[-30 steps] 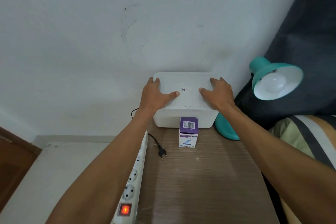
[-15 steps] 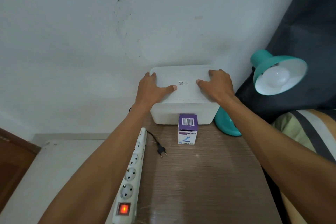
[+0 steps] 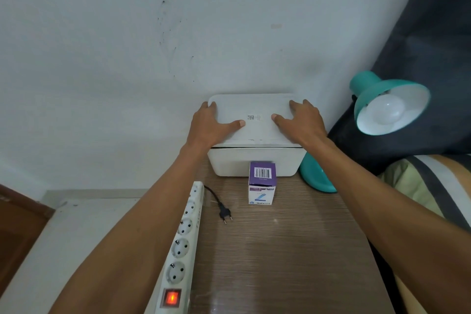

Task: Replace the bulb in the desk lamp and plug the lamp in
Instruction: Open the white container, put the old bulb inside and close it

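Gripping the white lid of a white storage box at the back of the wooden table, both hands work against the wall. The left hand clasps the lid's left end, thumb laid flat on top and fingers curled over the far corner. The right hand clasps the lid's right end the same way, thumb on top, fingers spread over the edge. A dark gap shows between the lid's near edge and the box.

Just in front of the box stands a small purple-and-white bulb carton, upright, barcode on top. To the box's right sits the teal desk lamp, its base touching the box's corner and its shade turned toward us with a white bulb inside. Left of the carton, the lamp's black plug lies loose on the table, unplugged. Further left of the box, a white power strip runs along the table's edge, its red switch glowing.
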A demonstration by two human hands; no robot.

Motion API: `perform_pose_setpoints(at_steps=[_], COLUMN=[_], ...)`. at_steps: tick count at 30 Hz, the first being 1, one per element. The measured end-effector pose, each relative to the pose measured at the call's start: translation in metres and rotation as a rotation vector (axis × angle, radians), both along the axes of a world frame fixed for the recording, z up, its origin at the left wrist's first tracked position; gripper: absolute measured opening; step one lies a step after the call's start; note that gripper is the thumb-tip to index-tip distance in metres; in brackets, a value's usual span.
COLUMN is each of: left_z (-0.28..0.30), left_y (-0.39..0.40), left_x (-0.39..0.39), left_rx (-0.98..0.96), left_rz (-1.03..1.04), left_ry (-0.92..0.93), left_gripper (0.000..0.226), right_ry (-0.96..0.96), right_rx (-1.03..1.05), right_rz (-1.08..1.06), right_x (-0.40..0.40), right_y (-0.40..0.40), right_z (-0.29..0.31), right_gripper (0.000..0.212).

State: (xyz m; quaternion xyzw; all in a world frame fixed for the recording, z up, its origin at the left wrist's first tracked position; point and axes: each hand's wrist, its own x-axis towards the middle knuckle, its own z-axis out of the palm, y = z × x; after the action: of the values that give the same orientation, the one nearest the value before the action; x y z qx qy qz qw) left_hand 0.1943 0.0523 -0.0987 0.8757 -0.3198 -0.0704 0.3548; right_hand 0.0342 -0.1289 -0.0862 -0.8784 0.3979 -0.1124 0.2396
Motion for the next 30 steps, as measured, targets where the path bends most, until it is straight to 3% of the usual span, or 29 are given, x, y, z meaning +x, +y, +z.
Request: perform_pose_setpoints(at_steps=[3,9,17,30], left_z=[0.003,-0.001,-0.007,-0.003], left_y=[-0.002,-0.001,0.004,0.014], left_x=[0.000,0.000,-0.007,-0.011], left_rx=[0.020,0.036,0.032,0.109], left_rz=[0.002,-0.002,0.001,-0.061], left_ry=[-0.010,-0.034,-0.040,0.077], left_gripper=[0.101,0.086,0.085,0.108], right_ry=[-0.005,-0.004,-0.004,0.130], right_rx=[0.008,0.001,-0.026,0.003], right_rz=[0.003,0.018,0.019,0.047], right_x=[0.003,0.001,-0.004,-0.007], right_y=[-0.002,-0.003,0.001,0.005], right_z=[0.000,-0.002,-0.007,-0.007], right_gripper=[0.080,0.080,0.079,0.078])
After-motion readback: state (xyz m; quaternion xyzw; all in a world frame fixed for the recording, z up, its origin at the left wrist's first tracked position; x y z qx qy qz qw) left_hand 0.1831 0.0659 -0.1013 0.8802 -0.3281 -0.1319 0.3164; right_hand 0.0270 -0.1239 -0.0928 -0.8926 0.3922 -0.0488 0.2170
